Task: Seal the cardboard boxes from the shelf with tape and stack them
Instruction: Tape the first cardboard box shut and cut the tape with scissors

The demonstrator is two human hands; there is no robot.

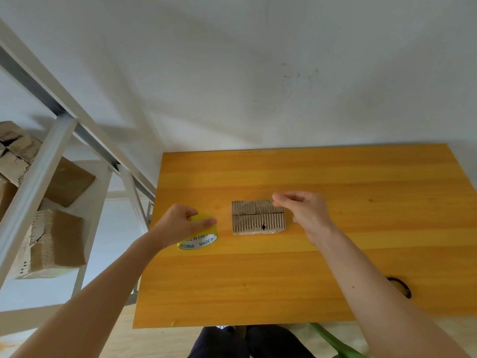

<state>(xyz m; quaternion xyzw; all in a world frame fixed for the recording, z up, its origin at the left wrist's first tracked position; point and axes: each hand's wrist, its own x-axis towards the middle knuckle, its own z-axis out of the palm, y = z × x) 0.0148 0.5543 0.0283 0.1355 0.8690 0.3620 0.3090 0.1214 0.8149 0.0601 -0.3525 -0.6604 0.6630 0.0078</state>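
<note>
Taping, seemingly: left hand (178,224) grips tape roll (200,240) at box's (258,215) nine o'clock; right hand (307,210) pinches, contents unclear; next, span seam.

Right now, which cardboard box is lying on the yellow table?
The small ribbed box between the left hand and right hand, seam facing up. The other boxes sit on the white shelf at left.
</note>
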